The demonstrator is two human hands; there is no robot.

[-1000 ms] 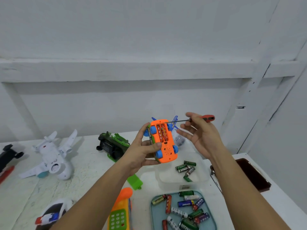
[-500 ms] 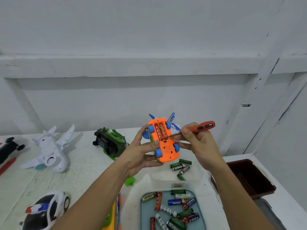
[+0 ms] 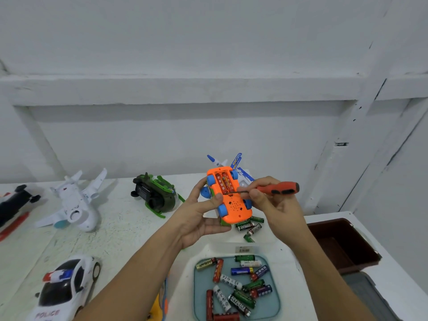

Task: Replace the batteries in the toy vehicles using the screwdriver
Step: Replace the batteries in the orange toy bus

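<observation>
Orange plastic toy car (image 3: 228, 198) is held belly-up above the white counter (image 3: 129, 230). The left hand (image 3: 196, 218) has its fingers clamped round its side to steady the open bay. The right hand (image 3: 278, 207) has its fingers pinching the red-handled screwdriver (image 3: 280, 188), tip at the red batteries (image 3: 222, 183), likely to lever them out.

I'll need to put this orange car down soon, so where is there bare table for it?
Bare table lies between the white plane and the green toy, widening toward the police car. Front centre and right are crowded: battery tray, loose batteries, brown bin.
</observation>
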